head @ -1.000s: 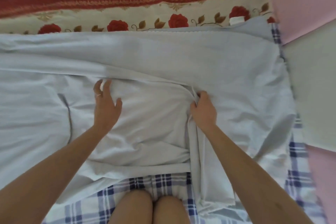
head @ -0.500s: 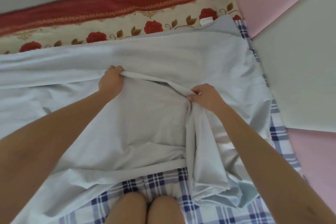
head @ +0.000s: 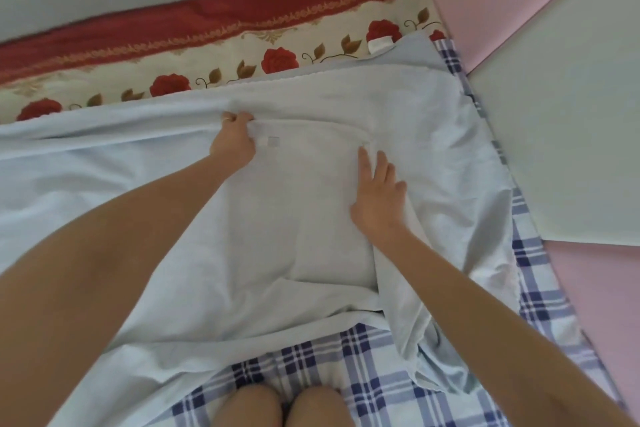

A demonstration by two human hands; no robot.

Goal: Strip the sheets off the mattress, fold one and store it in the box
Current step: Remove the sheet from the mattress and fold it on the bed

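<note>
A pale blue sheet (head: 294, 225) lies spread and partly folded over the mattress in front of me. My left hand (head: 233, 140) is closed on a folded edge of the sheet near a small white label. My right hand (head: 379, 196) lies flat on the sheet with its fingers apart, pressing the fold's right side. Under the pale sheet lies a blue and white checked sheet (head: 363, 367), showing near my knees and along the right side. No box is in view.
A cream cover with red roses and a red border (head: 214, 48) runs along the far edge. Pink and pale wall panels (head: 561, 107) stand close on the right. My knees (head: 284, 406) rest at the bottom edge.
My left hand has carried the folded edge farther from me. My right hand has let go of the sheet's corner and now lies flat on the cloth.
</note>
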